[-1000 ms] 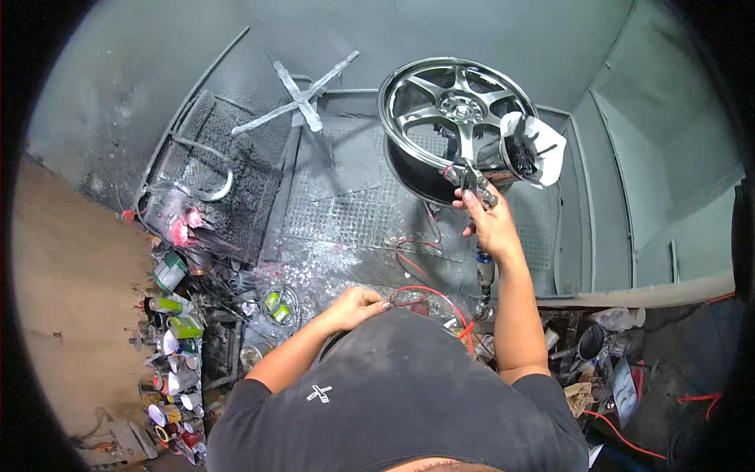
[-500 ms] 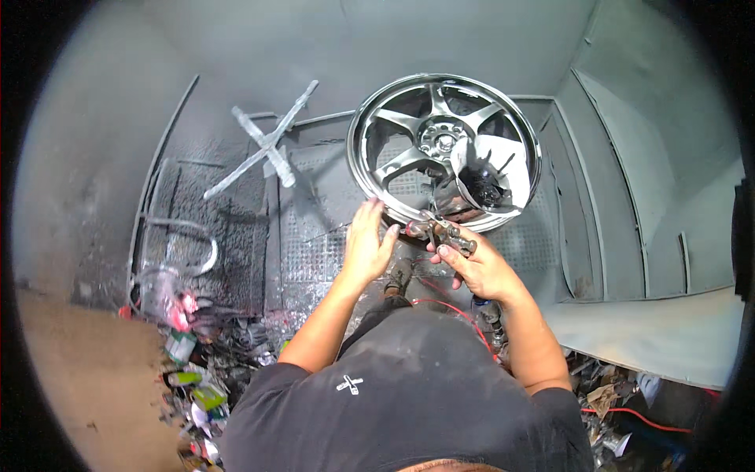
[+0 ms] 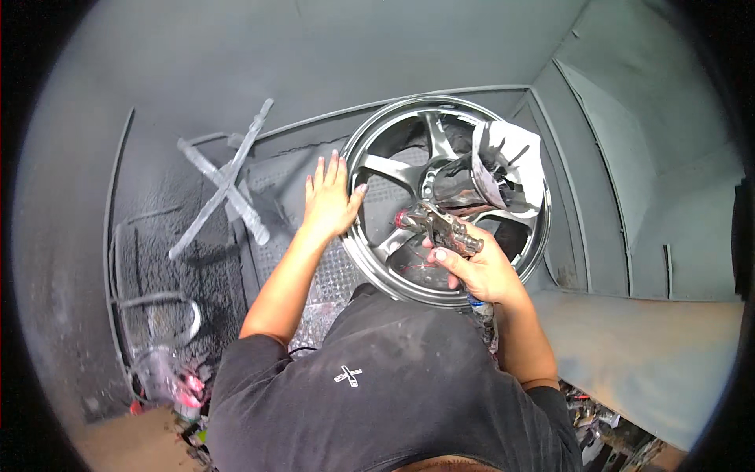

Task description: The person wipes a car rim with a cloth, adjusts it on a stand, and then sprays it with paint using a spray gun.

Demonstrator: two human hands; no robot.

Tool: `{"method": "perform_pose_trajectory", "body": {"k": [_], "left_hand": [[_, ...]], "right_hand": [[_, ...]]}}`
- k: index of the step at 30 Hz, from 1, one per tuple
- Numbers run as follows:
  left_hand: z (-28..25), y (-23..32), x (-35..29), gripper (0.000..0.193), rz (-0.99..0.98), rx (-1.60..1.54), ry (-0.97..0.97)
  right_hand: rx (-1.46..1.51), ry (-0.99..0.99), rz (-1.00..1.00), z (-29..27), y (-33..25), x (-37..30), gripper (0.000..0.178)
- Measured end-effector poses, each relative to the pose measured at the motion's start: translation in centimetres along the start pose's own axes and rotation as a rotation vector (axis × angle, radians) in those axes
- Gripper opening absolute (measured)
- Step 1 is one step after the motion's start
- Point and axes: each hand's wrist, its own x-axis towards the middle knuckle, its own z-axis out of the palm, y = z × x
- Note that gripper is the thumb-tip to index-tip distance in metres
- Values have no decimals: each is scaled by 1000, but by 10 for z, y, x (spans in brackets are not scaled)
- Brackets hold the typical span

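A glossy dark alloy wheel (image 3: 385, 169) with several spokes stands on a metal grate in a grey spray booth. My left hand (image 3: 328, 200) lies flat with spread fingers on the wheel's left rim. My right hand (image 3: 478, 270) grips a spray gun (image 3: 434, 224) in front of the wheel's hub. The gun's nozzle points left, and its cup (image 3: 491, 169), wrapped in white paper, rises toward the wheel's upper right. My dark shirt fills the lower middle of the view.
A grey X-shaped metal stand (image 3: 224, 185) lies on the booth floor to the left. Wire racks (image 3: 153, 299) and some red and clear items (image 3: 185, 389) sit at lower left. A grey booth wall and ledge (image 3: 645, 354) close in on the right.
My left hand has gone from beside the gun to flat on the wheel's left rim. The wheel now looks larger and closer. My right hand keeps the gun before the hub.
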Motion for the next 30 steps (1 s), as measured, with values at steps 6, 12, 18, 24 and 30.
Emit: {"method": "perform_pose_trajectory", "body": {"k": [6,12,18,24,30], "left_hand": [[24,59,151,95,127,25,-32],[67,231,209,108,287,-35,-132],[89,322,63,104,935,-34,-208],[40,200,-55,92,1599,-239,-459],[-24,89,21,27,1048,-592,-632]], "right_hand": [[-26,290,-89,-18,-12,1,58],[78,674,-142,-14,-13,-38,55],[-1,937,-203,2,18,-94,47],[17,1089,-26,18,63,-150,37],[182,789,100,54,57,-162,33]]}}
